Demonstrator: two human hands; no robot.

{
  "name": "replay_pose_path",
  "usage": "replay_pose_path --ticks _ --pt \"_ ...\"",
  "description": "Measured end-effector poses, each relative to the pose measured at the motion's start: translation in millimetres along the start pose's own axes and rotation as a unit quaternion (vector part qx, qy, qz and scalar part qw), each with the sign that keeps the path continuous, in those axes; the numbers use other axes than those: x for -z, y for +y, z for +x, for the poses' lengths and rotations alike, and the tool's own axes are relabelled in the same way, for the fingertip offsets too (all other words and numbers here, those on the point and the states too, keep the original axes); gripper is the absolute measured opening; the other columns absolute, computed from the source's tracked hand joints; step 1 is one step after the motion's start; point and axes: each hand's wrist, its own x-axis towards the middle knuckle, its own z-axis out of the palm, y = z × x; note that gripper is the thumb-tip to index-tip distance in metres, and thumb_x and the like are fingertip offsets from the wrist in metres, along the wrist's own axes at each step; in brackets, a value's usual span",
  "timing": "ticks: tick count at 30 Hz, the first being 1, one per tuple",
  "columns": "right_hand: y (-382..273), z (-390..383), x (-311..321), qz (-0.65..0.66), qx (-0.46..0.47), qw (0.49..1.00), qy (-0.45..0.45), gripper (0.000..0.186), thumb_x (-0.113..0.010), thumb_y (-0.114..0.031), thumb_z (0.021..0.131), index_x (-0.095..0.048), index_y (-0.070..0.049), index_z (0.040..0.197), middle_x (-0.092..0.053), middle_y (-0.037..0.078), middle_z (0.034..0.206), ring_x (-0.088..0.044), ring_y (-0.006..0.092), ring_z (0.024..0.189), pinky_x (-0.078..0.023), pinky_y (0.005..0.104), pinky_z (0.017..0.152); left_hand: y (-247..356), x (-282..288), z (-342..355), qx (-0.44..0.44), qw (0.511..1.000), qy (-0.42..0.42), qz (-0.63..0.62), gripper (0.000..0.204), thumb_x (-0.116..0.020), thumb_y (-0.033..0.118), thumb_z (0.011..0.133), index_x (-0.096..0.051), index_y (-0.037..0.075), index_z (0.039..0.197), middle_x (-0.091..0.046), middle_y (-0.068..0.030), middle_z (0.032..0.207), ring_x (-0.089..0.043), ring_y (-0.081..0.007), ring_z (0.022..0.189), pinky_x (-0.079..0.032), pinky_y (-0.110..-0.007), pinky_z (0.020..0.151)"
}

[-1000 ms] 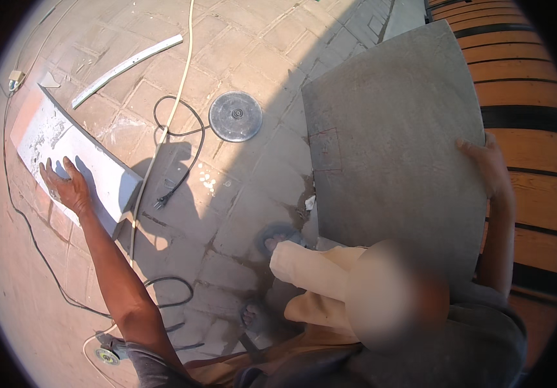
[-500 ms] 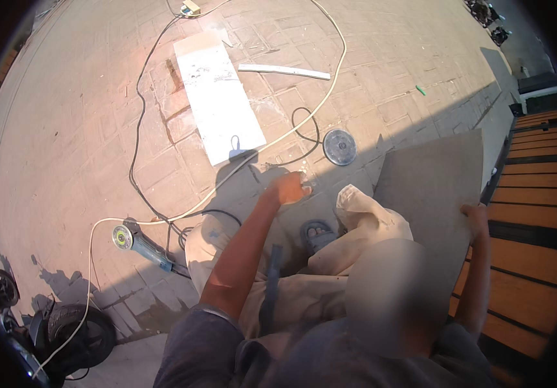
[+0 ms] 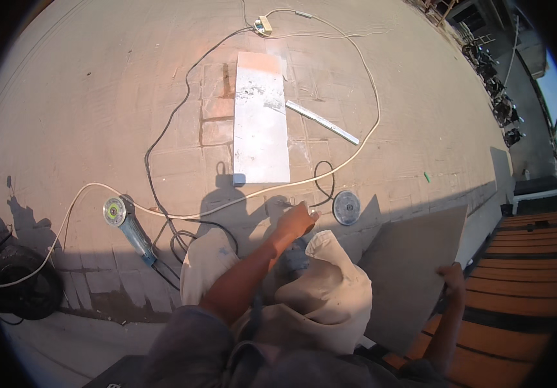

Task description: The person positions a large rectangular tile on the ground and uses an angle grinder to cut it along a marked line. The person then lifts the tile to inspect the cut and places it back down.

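My left hand point(image 3: 298, 222) is closed, held out past my knees above the paving, left of a round grey disc point(image 3: 346, 207). Whatever its fingers hold, if anything, is too small to make out. On my right side, my right hand point(image 3: 452, 277) grips the right edge of a large grey tile point(image 3: 408, 265), which stands tilted beside my leg. A long white tile point(image 3: 261, 142) lies flat in the sun ahead of me, dusty toward its far end. Beside its right edge rests a narrow white strip point(image 3: 322, 122).
An angle grinder point(image 3: 133, 233) lies on the paving at left, its dark cord near my knee. A pale cable point(image 3: 366, 145) loops across the ground to a small socket box point(image 3: 264, 26). Orange slats point(image 3: 518, 278) run along the right; a black wheel point(image 3: 26, 281) stands at lower left.
The view has shifted, showing more ground ahead. My left hand has moved slightly forward, nearer the round disc's level, still closed. My right hand keeps hold of the grey tile's edge.
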Motion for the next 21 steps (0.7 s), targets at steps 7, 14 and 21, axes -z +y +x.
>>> replay_pose_path --ticks 7,14,21 --pt "-128 -29 15 0.043 0.106 0.993 0.043 0.029 -0.064 0.002 0.075 -0.058 0.014 0.101 -0.064 0.018 0.082 -0.064 0.0271 0.063 -0.053 0.0374 0.055 16 -38 -7 -0.003 0.945 -0.265 -0.192 0.091 -0.045 0.075 0.090 -0.069 -0.012 0.097 -0.071 -0.0249 0.090 -0.070 -0.0294 0.091 -0.052 -0.041 0.084" --pt "-277 -80 -15 0.038 0.276 0.955 0.102 0.022 -0.064 -0.007 0.078 -0.066 0.010 0.092 -0.065 0.013 0.070 -0.062 0.0197 0.052 -0.049 0.0328 0.049 68 -75 -12 -0.034 0.910 -0.192 -0.367 0.108 -0.032 0.086 0.086 -0.051 -0.009 0.134 -0.054 -0.0237 0.134 -0.052 -0.0337 0.126 -0.042 -0.041 0.105" --pt "-347 -73 -81 0.158 0.355 0.920 0.056 0.022 -0.068 -0.008 0.079 -0.068 0.009 0.094 -0.068 0.016 0.076 -0.063 0.0211 0.054 -0.051 0.0324 0.052 77 -17 18 0.185 0.783 -0.071 -0.589 0.120 -0.048 0.086 0.079 -0.027 -0.008 0.151 -0.033 -0.0255 0.155 -0.033 -0.0409 0.143 -0.029 -0.054 0.115"
